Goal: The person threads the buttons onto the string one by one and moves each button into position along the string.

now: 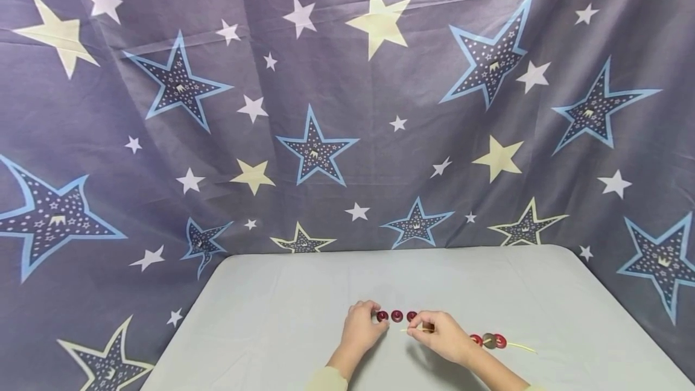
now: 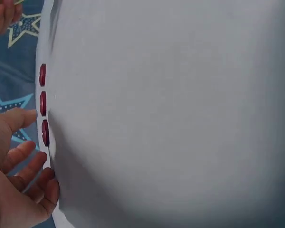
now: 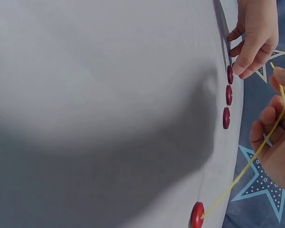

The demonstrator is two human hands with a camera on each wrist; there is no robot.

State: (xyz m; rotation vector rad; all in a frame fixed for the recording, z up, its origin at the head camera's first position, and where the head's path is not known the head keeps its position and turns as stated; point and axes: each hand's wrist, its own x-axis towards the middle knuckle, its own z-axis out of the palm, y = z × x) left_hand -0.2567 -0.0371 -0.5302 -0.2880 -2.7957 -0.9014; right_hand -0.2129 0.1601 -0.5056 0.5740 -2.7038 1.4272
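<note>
Three dark red buttons lie in a short row on the white-covered table; the middle button (image 1: 397, 316) sits between the other two. My left hand (image 1: 359, 326) reaches around the leftmost button (image 2: 45, 133), its thumb and fingers spread to either side with a gap showing. Between thumb and fingertips, my right hand (image 1: 442, 335) pinches a yellow string (image 3: 252, 162) near its tip, just past the rightmost button (image 3: 226, 118). The string runs back under that hand to a bright red button (image 3: 197, 215), a brownish button (image 1: 489, 341) and another red button (image 1: 500, 341) threaded on it.
The string's tail (image 1: 522, 348) trails off to the right on the table (image 1: 282, 300). Behind the far edge hangs a grey-purple curtain (image 1: 336, 83) printed with stars.
</note>
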